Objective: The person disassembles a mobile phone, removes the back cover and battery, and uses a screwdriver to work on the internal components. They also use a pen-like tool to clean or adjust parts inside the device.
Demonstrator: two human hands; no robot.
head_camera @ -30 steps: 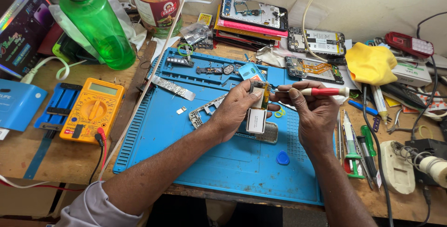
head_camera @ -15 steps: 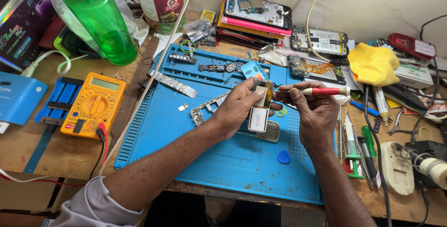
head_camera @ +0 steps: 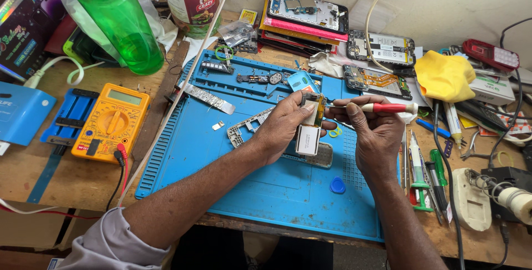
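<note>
My left hand grips a small phone circuit board with a white battery-like block hanging below it, held upright over the blue work mat. My right hand holds a red-and-white screwdriver level, its thin tip touching the board's right edge. A grey phone frame and a keypad part lie on the mat just under my hands.
A yellow multimeter sits left of the mat, a green bottle behind it. Opened phones and a yellow cloth lie at the back right. Tweezers and screwdrivers lie right of the mat, and a blue pick rests on it.
Both hands stay in place with the board and the screwdriver. The view has shifted slightly; nothing was let go or picked up.
</note>
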